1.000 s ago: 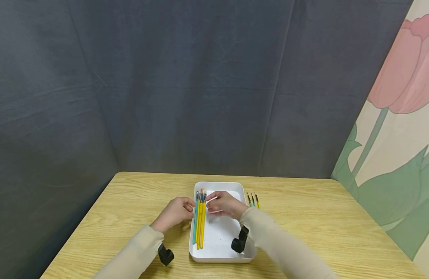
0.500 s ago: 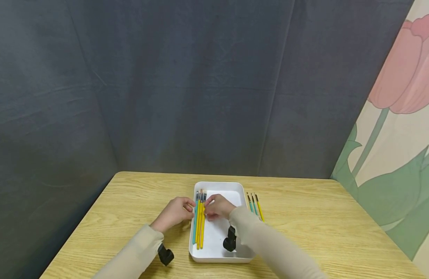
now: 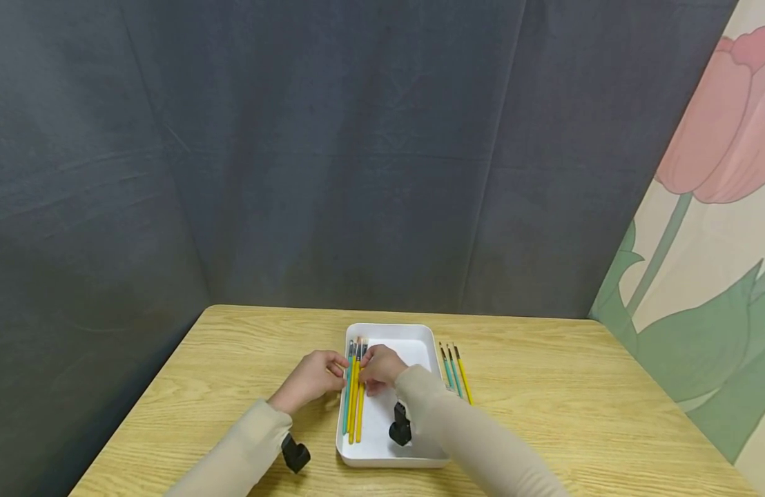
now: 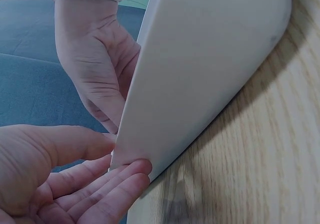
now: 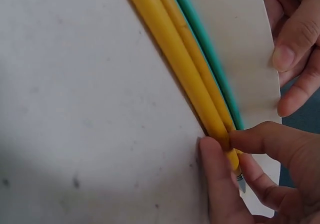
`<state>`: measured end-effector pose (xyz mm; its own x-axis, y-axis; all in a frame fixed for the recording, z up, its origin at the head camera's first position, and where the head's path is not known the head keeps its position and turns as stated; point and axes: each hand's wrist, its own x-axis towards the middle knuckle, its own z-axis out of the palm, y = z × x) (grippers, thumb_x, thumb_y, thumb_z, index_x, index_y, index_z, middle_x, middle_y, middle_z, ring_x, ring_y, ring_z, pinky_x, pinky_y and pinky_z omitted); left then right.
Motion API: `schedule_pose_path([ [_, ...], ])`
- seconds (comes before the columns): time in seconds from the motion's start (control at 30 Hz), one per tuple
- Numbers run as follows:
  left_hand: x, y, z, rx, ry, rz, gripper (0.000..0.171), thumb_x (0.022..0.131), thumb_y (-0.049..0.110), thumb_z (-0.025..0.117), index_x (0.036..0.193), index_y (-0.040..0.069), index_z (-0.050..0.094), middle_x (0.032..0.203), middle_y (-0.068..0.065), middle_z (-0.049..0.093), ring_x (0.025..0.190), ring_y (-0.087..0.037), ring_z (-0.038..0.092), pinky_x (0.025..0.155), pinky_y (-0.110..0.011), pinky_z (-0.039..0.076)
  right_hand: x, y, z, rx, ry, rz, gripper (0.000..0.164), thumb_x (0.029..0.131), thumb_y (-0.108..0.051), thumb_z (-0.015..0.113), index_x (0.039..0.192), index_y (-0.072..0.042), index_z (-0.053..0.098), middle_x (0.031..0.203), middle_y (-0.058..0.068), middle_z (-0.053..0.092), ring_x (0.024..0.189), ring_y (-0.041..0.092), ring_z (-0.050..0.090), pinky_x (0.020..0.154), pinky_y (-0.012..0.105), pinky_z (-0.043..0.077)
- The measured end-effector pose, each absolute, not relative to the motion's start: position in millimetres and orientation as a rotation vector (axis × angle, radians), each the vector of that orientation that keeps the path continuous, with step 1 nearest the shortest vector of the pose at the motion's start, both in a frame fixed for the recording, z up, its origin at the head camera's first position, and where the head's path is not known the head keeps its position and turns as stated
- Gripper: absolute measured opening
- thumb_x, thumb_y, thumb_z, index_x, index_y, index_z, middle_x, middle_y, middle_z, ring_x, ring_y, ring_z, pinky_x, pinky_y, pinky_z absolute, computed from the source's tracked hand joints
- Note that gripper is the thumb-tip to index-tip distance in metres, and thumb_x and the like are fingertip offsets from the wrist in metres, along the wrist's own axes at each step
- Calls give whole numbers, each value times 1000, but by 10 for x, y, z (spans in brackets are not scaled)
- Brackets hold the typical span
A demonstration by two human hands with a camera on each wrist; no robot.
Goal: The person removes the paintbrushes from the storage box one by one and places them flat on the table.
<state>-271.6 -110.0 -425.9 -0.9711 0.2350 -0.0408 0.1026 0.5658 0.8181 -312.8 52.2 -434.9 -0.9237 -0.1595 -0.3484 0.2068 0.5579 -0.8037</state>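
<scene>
A white tray (image 3: pixel 382 461) lies on the table, with yellow paintbrushes (image 3: pixel 360 414) and teal paintbrush handles (image 3: pixel 346 414) side by side along its left wall, bristles toward the far end. My left hand (image 3: pixel 314 376) holds the tray's left edge, thumb at the rim and fingers against the outer wall in the left wrist view. Reaching into the tray, my right hand (image 3: pixel 382 366) pinches a yellow paintbrush (image 5: pixel 185 64) near its metal collar, between thumb and fingers. Beside it in the right wrist view runs a teal handle (image 5: pixel 210 54). My right fingers hide part of the brushes in the head view.
Right of the tray, two teal paintbrushes (image 3: pixel 448 369) and a yellow paintbrush (image 3: pixel 465 376) lie on the wooden table (image 3: pixel 575 400), partly behind my right sleeve. A dark curtain (image 3: pixel 357 172) hangs behind the table, and a tulip-patterned wall (image 3: pixel 705 276) stands at the right.
My right hand has moved left to the brushes, its fingers closing on a yellow one. The yellow handles have shifted slightly. My left hand stays at the tray's edge.
</scene>
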Motion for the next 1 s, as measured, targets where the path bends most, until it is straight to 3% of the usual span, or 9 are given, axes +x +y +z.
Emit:
schedule_pose_path([
  [0.2, -2714, -1101, -4259, 299, 2639, 1386, 30, 76, 1, 73, 105, -2, 67, 82, -5, 62, 73, -15, 56, 63, -26, 49, -3118, 490, -4301, 15, 2445, -1249, 27, 70, 12, 71, 84, -2, 53, 67, 5, 51, 47, 15, 52, 49, 30, 55],
  [0.6, -2701, -1103, -4253, 301, 2625, 1401, 30, 76, 0, 72, 106, -3, 67, 82, -6, 63, 74, -15, 57, 63, -26, 48, -3121, 506, -4280, -18, 2438, -1237, 27, 71, 13, 71, 84, -2, 54, 68, 4, 51, 50, 16, 53, 50, 31, 55],
  [1.0, -2687, -1100, -4262, 264, 2623, 1408, 29, 78, 1, 72, 106, -3, 67, 84, -6, 63, 74, -15, 57, 63, -26, 49, -3175, 721, -4241, 3, 2213, -1402, 32, 76, 10, 65, 104, -3, 57, 70, 8, 55, 53, 15, 57, 57, 32, 57],
])
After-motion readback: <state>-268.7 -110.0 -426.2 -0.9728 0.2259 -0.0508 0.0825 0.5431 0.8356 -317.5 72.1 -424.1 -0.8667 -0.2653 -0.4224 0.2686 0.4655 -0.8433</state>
